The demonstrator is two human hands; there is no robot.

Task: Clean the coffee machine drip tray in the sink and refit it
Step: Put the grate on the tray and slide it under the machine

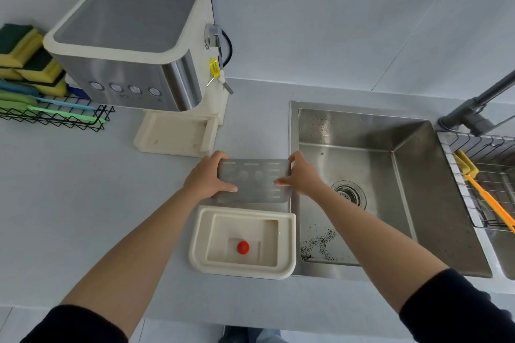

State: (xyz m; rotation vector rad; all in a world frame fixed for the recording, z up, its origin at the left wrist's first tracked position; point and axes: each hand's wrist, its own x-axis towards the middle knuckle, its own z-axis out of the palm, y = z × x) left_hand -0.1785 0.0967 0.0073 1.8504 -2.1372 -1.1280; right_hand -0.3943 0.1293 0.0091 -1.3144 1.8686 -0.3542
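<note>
My left hand [207, 177] and my right hand [302, 175] grip the two short ends of the flat metal drip-tray grate [255, 179], held level just above the counter. Below it the cream drip tray [200, 242] rests on the counter by the sink's left rim, with a red float [243, 247] inside. The steel sink [412, 189] to the right has dark coffee grounds [320, 242] scattered on its floor. The coffee machine [131, 44] stands at the back left, its cream base [172, 133] bare where the tray sits.
A wire basket [55, 115] with sponges [28, 56] and brushes stands left of the machine. A grey tap [473, 108] rises at the right. An orange brush [485, 198] lies on a wire rack [457, 175] over a second basin.
</note>
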